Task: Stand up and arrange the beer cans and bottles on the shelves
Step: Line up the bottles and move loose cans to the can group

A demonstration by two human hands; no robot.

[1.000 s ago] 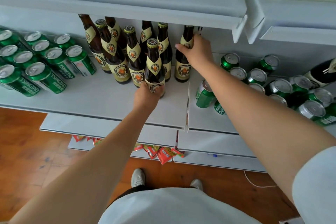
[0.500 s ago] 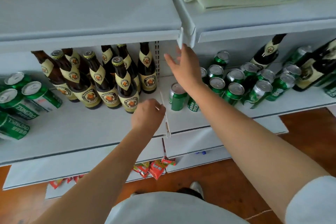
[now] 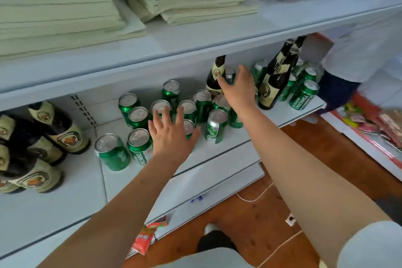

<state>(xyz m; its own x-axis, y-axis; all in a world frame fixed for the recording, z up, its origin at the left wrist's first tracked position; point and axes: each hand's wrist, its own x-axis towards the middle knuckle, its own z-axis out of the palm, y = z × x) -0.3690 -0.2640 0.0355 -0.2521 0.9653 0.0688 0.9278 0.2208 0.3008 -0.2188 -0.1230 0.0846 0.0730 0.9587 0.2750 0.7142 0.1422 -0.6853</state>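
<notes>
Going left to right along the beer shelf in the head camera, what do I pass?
Brown bottles with cream labels → green Tsingtao cans → left hand → right hand → dark bottles → green can at the shelf's right end.

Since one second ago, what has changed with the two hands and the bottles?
Both hands let go of the brown bottles and moved right. The left hand now spreads open over the green cans; the right hand reaches, open, toward a lone bottle. The grouped bottles stay upright.
</notes>
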